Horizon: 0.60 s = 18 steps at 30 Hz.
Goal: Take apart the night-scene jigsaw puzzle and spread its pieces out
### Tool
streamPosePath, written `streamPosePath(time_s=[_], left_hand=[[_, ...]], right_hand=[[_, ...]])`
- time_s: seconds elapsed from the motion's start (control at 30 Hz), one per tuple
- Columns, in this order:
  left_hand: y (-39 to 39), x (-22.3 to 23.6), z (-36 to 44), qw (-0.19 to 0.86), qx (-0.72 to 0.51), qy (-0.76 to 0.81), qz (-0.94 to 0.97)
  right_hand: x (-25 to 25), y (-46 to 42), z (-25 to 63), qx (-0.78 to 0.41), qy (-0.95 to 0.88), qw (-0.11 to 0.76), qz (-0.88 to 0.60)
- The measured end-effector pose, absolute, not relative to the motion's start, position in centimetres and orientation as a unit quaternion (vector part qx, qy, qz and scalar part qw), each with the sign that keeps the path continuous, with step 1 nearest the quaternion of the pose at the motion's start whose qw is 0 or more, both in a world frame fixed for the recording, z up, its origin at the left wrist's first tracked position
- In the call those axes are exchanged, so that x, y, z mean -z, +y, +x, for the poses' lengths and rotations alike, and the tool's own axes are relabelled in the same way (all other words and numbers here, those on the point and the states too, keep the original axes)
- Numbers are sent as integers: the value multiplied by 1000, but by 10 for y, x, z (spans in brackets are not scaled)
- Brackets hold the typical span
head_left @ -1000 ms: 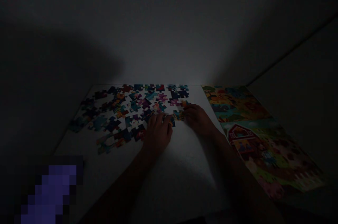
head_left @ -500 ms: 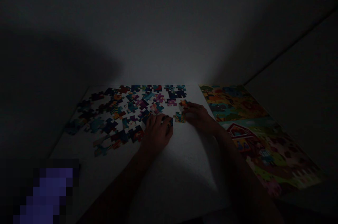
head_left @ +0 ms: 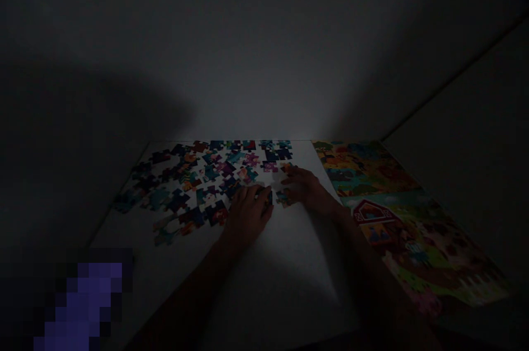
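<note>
Head view: left fingers (head_left: 258, 192) are resting on a dark jigsaw piece (head_left: 268, 196), grip unclear; right hand (head_left: 303, 185) is sliding closer from three o'clock, fingers open.

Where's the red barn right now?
In the head view, the red barn is printed on the farm poster, right of the right hand.

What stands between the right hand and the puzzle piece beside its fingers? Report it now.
Nothing visible: the fingers of the right hand lie right beside the small puzzle piece, with no other piece or object between them. The dim light hides whether they touch.
</note>
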<state>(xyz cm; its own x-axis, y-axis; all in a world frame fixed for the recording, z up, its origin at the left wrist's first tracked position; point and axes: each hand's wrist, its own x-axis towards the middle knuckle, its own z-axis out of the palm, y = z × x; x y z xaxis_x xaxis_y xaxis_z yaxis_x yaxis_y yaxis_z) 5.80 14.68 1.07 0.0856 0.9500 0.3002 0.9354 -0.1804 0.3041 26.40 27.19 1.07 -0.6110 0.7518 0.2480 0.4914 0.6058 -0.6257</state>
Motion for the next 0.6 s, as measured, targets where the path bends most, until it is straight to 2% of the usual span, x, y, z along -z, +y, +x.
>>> streamPosePath(time_s=[0.07,0.2,0.43,0.6], left_hand=[[146,-12,62,0,-219,633,743],[139,-12,81,-28,-233,597,767],[132,-5,101,43,-233,560,793],[131,-7,97,81,-246,514,818]], right_hand=[[-8,278,259,-246,-837,296,-390],[-5,288,257,-193,-824,317,-429],[13,295,264,-84,-819,306,-478],[14,300,270,-106,-829,296,-463]])
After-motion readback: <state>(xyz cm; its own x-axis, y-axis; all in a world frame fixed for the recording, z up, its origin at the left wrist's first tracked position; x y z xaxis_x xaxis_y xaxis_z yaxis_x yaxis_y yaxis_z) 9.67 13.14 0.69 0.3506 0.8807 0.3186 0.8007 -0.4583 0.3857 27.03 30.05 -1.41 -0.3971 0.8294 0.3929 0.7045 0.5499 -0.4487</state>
